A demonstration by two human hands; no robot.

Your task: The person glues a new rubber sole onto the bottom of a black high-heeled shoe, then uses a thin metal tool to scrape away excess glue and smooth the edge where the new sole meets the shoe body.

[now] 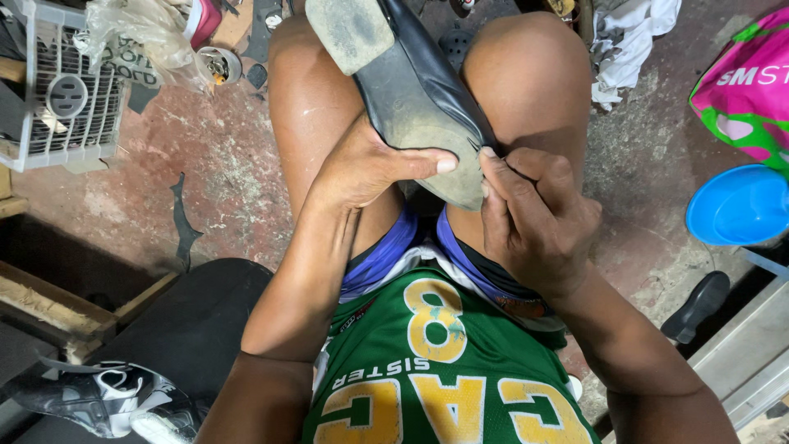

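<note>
Setting: worn, stained concrete floor (214,173) of a cluttered work area, seen from above a seated person's lap.
Nearest: green jersey (444,378) with yellow figures, and purple-edged shorts (386,251) just beyond it.
Near left: black and white sneaker (107,399) lying beside a dark seat edge.
Left hand (366,168): wrapped around the front of the black shoe (419,94), thumb laid flat across the sole, fingers curled out of sight beneath.
Right hand (534,218): fingers bunched narrow, tips pinched at the sole's edge by the toe; a thin item may be between them, too small to tell.
Shoe position: sole up, resting between the two bare knees, toe toward the body, block heel (349,29) pointing away.
Right side: blue plastic bowl (735,205) on the floor, a pink and green bag (744,86) beyond it, a black shoe sole (697,306) nearer.
Far left: white fan grille (66,94), crumpled clear plastic (144,33) next to it.
Far right: white cloth (633,37) bunched on the floor.
</note>
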